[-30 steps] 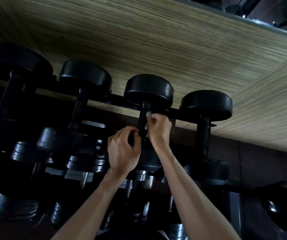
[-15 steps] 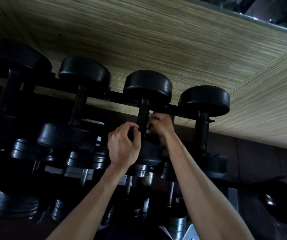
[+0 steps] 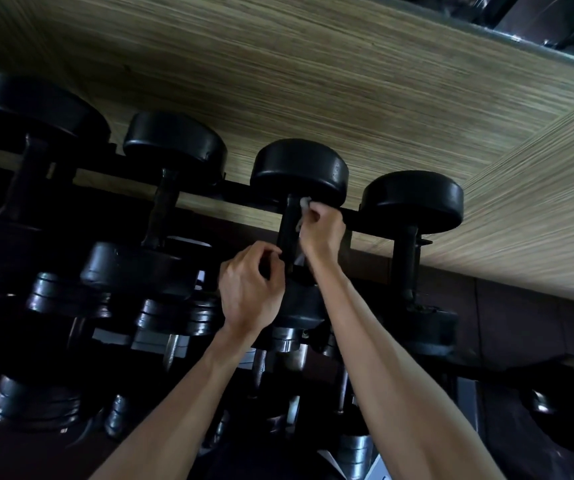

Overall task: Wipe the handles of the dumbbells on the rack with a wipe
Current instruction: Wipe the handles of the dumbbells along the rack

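1. right hand [image 3: 322, 228] pinches a white wipe [image 3: 303, 209] between curled fingers and presses it to the right side of a dumbbell handle [image 3: 287, 230], high up, just under the far weight head [image 3: 299, 171].
2. left hand [image 3: 249, 289] sits lower on the same handle, fingers curled round its lower part from the left side, thumb toward the front.
3. wipe shows as a small bunched bit above the right fingers, with a pale strip trailing down beside the handle.
4. dumbbell being wiped is the third from the left of four on the top row of the rack [image 3: 368, 225]; it lies with the handle running away from the camera, far head against the back rail.
5. neighbouring dumbbell to the right [image 3: 412, 202] rests untouched, just beside the right hand; two more [image 3: 174, 147] [image 3: 36, 109] lie to the left.
6. lower tiers hold darker, smaller dumbbells with shiny metal plates [image 3: 178, 315]; detail is lost in shadow.
7. wood-grain floor [image 3: 313, 81] fills the upper part of the view behind the rack.
8. both forearms are bare and reach up from the bottom edge.
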Demonstrator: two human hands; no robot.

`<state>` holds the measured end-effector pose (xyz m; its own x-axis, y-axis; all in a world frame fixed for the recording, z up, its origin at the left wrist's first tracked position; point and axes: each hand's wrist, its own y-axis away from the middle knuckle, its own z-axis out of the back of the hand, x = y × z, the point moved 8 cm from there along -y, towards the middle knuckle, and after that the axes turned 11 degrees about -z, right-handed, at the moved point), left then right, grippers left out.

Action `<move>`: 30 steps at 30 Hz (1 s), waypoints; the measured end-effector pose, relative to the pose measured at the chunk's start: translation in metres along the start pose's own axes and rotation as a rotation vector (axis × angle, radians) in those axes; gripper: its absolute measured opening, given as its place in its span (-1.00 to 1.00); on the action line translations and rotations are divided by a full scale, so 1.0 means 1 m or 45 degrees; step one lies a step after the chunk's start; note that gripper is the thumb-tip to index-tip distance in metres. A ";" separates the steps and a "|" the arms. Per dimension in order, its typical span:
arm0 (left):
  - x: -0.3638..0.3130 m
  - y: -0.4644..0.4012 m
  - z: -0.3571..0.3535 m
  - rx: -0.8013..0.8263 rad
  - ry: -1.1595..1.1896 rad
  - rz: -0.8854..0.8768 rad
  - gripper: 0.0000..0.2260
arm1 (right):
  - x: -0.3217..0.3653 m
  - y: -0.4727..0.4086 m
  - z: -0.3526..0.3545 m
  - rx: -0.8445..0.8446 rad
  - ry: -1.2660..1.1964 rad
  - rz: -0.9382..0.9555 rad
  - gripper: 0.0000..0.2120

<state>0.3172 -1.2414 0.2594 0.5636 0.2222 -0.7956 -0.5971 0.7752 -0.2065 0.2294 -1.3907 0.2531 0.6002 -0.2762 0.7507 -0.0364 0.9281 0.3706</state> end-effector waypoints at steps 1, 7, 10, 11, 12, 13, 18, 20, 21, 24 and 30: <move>0.000 0.000 0.000 0.002 -0.005 -0.006 -0.79 | 0.001 0.007 0.001 0.004 0.035 0.050 -0.72; 0.000 -0.001 0.000 0.006 -0.017 -0.010 -0.76 | -0.041 0.035 -0.001 0.284 0.342 -0.031 -0.71; 0.000 -0.001 0.000 0.006 -0.015 0.000 -0.77 | -0.023 0.021 0.003 0.177 0.229 -0.040 -0.69; 0.001 0.000 0.000 0.009 -0.017 0.009 -0.77 | -0.011 0.016 0.005 0.107 0.209 -0.008 -0.65; 0.001 -0.001 -0.001 0.013 -0.016 0.015 -0.77 | -0.002 0.011 0.006 0.041 0.178 0.023 -0.62; 0.001 -0.001 -0.001 0.016 -0.011 0.016 -0.77 | 0.005 0.006 0.006 -0.010 0.156 0.050 -0.61; 0.002 -0.001 -0.002 0.010 -0.007 0.004 -0.74 | 0.002 0.023 0.003 0.065 0.195 0.180 -0.62; 0.001 -0.001 -0.002 0.004 -0.003 -0.014 -0.75 | -0.017 0.037 0.004 0.209 0.213 0.153 -0.65; 0.000 -0.001 -0.002 0.004 -0.003 -0.021 -0.76 | -0.027 0.040 0.004 0.265 0.227 0.104 -0.69; 0.001 -0.001 -0.002 0.005 -0.003 -0.020 -0.77 | -0.036 0.030 0.005 0.261 0.196 -0.027 -0.77; 0.000 -0.001 0.000 0.000 0.002 0.006 -0.75 | 0.004 0.015 0.010 -0.009 0.082 0.068 -0.73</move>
<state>0.3176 -1.2426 0.2595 0.5601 0.2249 -0.7973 -0.5997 0.7741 -0.2030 0.2229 -1.3804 0.2672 0.6477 -0.2098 0.7324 -0.0644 0.9428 0.3271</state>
